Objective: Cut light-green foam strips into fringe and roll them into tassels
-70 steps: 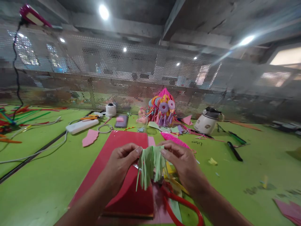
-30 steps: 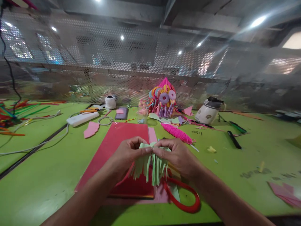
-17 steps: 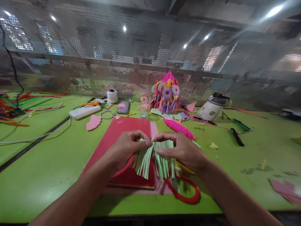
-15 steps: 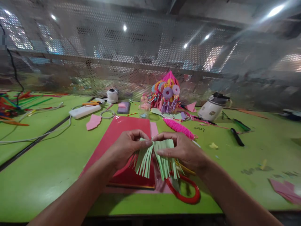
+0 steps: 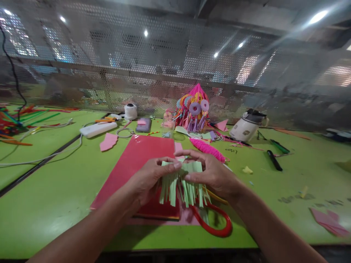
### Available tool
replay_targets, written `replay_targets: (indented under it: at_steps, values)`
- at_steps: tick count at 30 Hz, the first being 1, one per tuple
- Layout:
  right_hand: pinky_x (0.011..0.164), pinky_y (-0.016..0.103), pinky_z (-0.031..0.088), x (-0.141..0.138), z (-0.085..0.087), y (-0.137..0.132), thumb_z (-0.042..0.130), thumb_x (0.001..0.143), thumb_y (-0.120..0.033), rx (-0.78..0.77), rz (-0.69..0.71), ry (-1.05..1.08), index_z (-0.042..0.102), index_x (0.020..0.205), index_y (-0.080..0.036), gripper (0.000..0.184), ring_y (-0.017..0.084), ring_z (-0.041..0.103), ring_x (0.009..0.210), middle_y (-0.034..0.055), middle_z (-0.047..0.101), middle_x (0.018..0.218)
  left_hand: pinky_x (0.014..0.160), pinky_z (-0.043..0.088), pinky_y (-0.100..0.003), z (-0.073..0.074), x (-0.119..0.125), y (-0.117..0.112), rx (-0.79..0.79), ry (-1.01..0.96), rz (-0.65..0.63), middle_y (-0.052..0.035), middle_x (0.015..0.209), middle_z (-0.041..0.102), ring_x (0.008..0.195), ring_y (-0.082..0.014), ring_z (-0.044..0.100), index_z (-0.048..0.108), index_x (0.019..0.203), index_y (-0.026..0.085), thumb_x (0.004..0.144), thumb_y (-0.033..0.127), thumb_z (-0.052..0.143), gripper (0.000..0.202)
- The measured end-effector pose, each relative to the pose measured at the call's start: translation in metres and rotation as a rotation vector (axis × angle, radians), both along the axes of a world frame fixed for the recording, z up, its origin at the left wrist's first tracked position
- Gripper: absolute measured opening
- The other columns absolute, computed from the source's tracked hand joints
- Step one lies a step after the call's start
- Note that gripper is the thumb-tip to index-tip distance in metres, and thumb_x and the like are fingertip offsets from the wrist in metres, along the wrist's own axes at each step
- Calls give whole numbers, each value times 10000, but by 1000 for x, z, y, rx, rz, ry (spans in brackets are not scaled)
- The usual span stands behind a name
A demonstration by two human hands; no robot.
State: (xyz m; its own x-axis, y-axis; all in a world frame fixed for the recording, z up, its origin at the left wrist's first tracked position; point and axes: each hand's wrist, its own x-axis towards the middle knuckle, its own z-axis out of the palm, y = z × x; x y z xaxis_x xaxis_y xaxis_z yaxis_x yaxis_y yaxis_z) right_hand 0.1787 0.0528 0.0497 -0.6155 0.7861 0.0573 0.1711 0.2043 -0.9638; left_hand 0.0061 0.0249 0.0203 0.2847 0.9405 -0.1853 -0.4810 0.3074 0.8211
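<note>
A strip of pale green fringed paper (image 5: pixel 193 168) hangs between my two hands, its cut strands pointing down. My left hand (image 5: pixel 155 173) pinches its left part between thumb and fingers. On the right part, my right hand (image 5: pixel 212 171) has its thumb in front and fingers behind, with the index finger stretched over the top edge. Below lies a red folder or booklet (image 5: pixel 137 160) on pink paper. Under the fringe, scissors with a red handle (image 5: pixel 226 224) rest near the table's front edge, their blades mostly hidden.
A bundle of bright pink cord (image 5: pixel 207 148) lies behind my right hand. Farther back stand a colourful tasselled ornament (image 5: pixel 196 109) and a white jug (image 5: pixel 244 126). A white power strip (image 5: pixel 98 129) is at left, a black pen-like tool (image 5: pixel 274 160) at right.
The two parts of the fringed paper have come closer together, and the gap between them has narrowed. My right index finger has lifted off the paper's top edge.
</note>
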Motion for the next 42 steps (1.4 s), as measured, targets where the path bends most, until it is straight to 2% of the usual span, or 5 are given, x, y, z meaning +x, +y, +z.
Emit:
replay_targets:
  at_steps: [4,12,22,36,42]
  values:
    - [709,305,462,-2,-3,-2,626,695,-117,-49,1,-13,474,1216,-244,557,180,607,835,19,644,956,551,441,-222,-5,3,-1,17,105,47,-29,632,640,551,-114,578,642,716,120,580,265,765,234]
    - [553,232,398,-9,-6,-3,594,691,-119,12,-85,-77,549,1130,-246,460,128,544,641,-17,613,795,519,396,-214,-5,2,2,168,294,141,14,570,591,494,-85,514,626,672,133,600,301,735,213]
    - [590,260,445,-8,-18,0,664,696,-137,-113,-68,29,489,1213,-241,556,128,554,629,-2,617,775,473,390,-202,-4,0,2,226,296,125,16,542,580,461,-80,501,609,702,143,659,316,689,196]
    - [765,320,508,-12,-17,-2,682,656,-47,-183,9,222,426,1266,-257,694,189,597,922,47,593,1079,421,425,-242,0,-7,6,236,268,164,-3,514,584,398,-110,510,565,659,135,709,289,631,175]
    - [813,351,507,-12,-21,-3,678,673,-59,-129,16,234,338,1326,-242,759,217,594,983,89,550,1174,498,453,-232,-1,-9,9,201,209,222,-13,546,596,471,-107,547,582,642,127,675,250,665,151]
